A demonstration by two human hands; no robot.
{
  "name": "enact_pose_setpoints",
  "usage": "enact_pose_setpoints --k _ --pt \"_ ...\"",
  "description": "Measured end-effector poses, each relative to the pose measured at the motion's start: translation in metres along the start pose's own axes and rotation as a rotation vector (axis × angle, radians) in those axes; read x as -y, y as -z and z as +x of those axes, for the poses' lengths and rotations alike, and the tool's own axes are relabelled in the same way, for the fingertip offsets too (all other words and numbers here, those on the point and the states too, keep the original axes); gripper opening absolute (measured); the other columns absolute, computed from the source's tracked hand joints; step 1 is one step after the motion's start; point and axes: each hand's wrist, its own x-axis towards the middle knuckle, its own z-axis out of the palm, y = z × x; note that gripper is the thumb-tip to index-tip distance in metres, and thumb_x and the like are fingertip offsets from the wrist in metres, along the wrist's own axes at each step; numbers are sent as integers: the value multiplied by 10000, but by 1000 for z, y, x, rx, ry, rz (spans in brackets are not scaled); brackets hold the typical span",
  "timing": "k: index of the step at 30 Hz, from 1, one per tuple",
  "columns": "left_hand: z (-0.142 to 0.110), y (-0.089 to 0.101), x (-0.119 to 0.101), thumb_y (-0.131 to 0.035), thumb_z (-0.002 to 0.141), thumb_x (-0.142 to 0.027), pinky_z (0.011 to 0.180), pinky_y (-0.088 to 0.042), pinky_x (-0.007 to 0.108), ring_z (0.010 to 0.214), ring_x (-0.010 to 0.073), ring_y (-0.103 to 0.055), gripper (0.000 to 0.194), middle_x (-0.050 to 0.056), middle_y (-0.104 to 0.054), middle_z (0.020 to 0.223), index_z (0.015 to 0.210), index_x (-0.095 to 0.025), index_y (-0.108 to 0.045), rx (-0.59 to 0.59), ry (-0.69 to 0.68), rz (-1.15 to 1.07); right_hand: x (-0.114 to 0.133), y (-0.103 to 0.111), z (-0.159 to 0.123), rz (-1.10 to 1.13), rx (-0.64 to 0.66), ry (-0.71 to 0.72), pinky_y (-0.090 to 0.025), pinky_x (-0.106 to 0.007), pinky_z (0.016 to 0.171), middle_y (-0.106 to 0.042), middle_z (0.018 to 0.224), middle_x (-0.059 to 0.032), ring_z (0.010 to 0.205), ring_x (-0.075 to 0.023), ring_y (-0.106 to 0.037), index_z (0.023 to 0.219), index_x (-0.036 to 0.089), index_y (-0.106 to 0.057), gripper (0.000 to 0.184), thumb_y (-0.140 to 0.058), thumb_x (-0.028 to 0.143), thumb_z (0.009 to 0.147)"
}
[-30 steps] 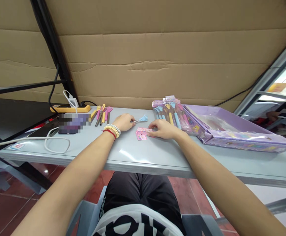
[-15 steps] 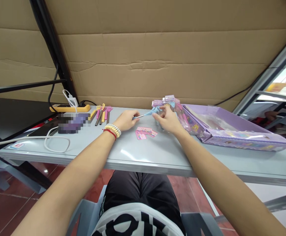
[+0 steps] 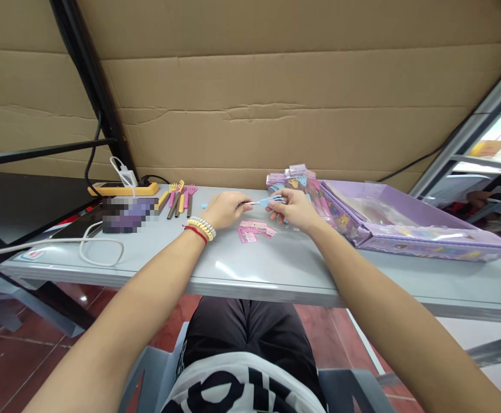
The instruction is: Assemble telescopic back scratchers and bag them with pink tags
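Between my hands lies a thin blue stick with a metal shaft and a hand-shaped end, like a small back scratcher (image 3: pixel 264 202). My left hand (image 3: pixel 226 209) is closed around its handle part, whose blue tip pokes out to the left. My right hand (image 3: pixel 292 207) pinches the blue hand-shaped end. Just below them on the table (image 3: pixel 250 261) lie several pink printed cards (image 3: pixel 252 230). Beyond my right hand sit clear packs (image 3: pixel 298 178) with more blue, yellow and pink hand-shaped pieces.
On the left, several yellow, pink and dark back scratchers (image 3: pixel 177 201) lie together near a blurred-out phone-like object (image 3: pixel 129 215), a yellow power strip (image 3: pixel 147 189) and a white cable (image 3: pixel 99 263). An open purple box (image 3: pixel 431 245) stands at right. Cardboard (image 3: pixel 250 86) backs the table.
The blue back scratcher has shifted slightly left and its handle tip now shows past my left hand. My right hand has moved a little down, away from the packs, with the hand-shaped end.
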Motion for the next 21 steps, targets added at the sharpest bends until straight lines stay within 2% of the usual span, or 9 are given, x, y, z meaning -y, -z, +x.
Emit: enact_pose_setpoints --k 4,7,9,12,13,15,17,19,21 --pt "6 5 -1 -435 924 -324 799 -374 335 909 199 -597 283 59 -697 954 996 -215 -685 -103 50 142 2 3 5 72 -165 42 -398 -191 335 -628 627 -23 428 -111 -557 754 143 -552 209 -714 259 690" --pt "6 14 12 -402 932 -304 855 -337 377 943 215 -569 287 66 -693 953 968 -220 -674 -193 96 211 1 21 11 148 -339 97 -404 -197 342 -610 603 -11 459 -130 -577 740 144 -567 130 -673 211 705" --pt "2 22 29 -393 927 -284 879 -318 394 969 224 -547 281 64 -687 961 963 -229 -666 -265 157 244 2 43 13 219 -541 130 -408 -206 357 -580 569 0 447 -126 -557 728 146 -571 39 -609 148 734" --pt "-7 33 60 -405 888 -221 884 -300 405 968 231 -533 264 56 -678 980 942 -243 -663 -378 278 282 6 78 10 318 -989 141 -350 -220 346 -496 500 10 387 -109 -480 680 160 -545 129 -537 62 764" --pt "-10 36 70 -406 881 -216 893 -293 408 977 234 -526 267 54 -676 989 942 -249 -664 -408 303 285 7 89 8 320 -1069 149 -307 -219 337 -477 501 11 381 -101 -458 676 175 -523 161 -513 53 780" --pt "-14 40 84 -409 865 -206 906 -280 412 983 233 -520 275 48 -672 994 945 -262 -666 -440 325 283 6 106 5 330 -1178 156 -255 -227 339 -453 528 14 380 -91 -420 703 204 -488 178 -462 72 820" --pt "-17 41 92 -409 854 -202 919 -266 418 991 235 -515 283 43 -671 997 945 -273 -668 -465 343 271 -2 121 5 339 -1272 175 -267 -240 360 -444 582 11 404 -94 -420 727 228 -461 161 -451 107 834" --pt "-18 41 95 -406 851 -206 928 -256 423 998 237 -512 290 41 -671 999 946 -278 -671 -485 364 254 -17 138 8 298 -1354 223 -305 -253 391 -460 664 -12 483 -118 -486 749 239 -446 128 -457 147 836" --pt "-18 40 95 -399 854 -217 933 -253 424 996 237 -511 297 38 -672 1005 953 -281 -672 -498 382 240 -35 156 12 201 -1358 261 -332 -255 419 -484 792 -62 658 -170 -575 799 240 -422 75 -413 199 862"
